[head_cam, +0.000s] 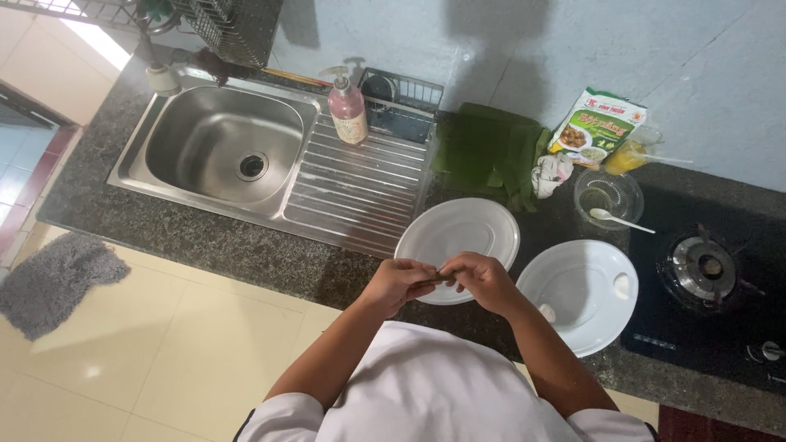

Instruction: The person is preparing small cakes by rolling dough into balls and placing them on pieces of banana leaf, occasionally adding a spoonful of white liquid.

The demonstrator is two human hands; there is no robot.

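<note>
left hand (pixel 399 282) and right hand (pixel 483 278) meet fingertip to fingertip, both grips pinched together on one small dark item (pixel 440 280), too small to identify. held above the near rim of a white round plate (pixel 458 237) on the dark granite surface (pixel 205 237). second white plate (pixel 585 295) just right of it. farther out: clear bowl (pixel 607 196) with white spoon (pixel 620 219), folded banana leaves (pixel 491 151), steel sink (pixel 221 147), pink soap bottle (pixel 348 110), gas burner (pixel 704 270)
</note>
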